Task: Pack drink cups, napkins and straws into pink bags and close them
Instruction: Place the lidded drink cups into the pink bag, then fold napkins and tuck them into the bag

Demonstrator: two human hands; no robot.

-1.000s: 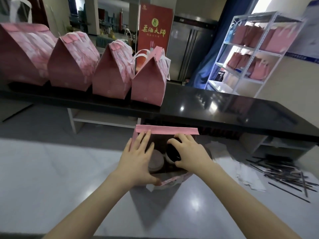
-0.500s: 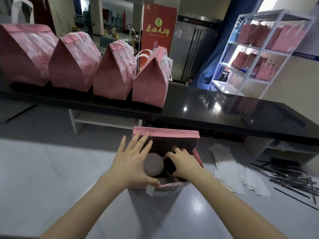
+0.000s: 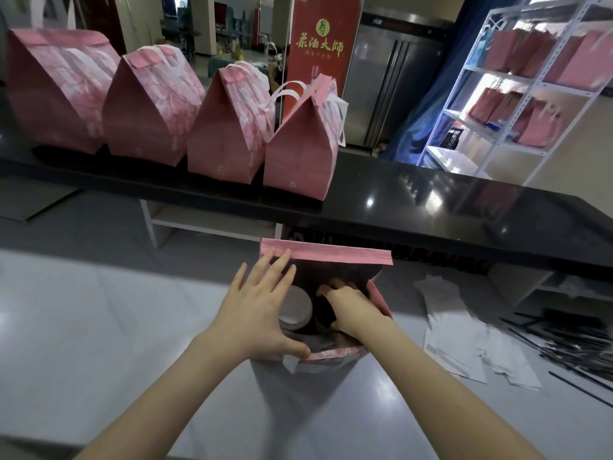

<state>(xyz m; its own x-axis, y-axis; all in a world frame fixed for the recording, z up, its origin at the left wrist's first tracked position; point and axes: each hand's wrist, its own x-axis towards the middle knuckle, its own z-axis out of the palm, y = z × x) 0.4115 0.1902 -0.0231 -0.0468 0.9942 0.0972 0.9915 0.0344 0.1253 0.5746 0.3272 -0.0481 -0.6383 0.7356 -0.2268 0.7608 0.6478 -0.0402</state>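
An open pink bag (image 3: 326, 255) stands on the white table in front of me. Inside it sits a cup with a pale lid (image 3: 296, 310) on the left and a dark-lidded cup (image 3: 322, 313) on the right. My left hand (image 3: 260, 313) lies flat with spread fingers against the bag's left side, its thumb on the near rim. My right hand (image 3: 351, 308) reaches down into the bag, fingers curled round the dark cup. White napkins (image 3: 464, 340) and a heap of black straws (image 3: 574, 340) lie on the table to the right.
Several closed pink bags (image 3: 298, 154) stand in a row on the black counter (image 3: 431, 210) behind the table. A white rack (image 3: 517, 104) at the back right holds more pink bags. A red banner (image 3: 320, 48) stands behind the counter.
My right hand has sunk deeper into the bag with the dark cup. My left hand has stayed on the bag's left side. The view has shifted slightly.
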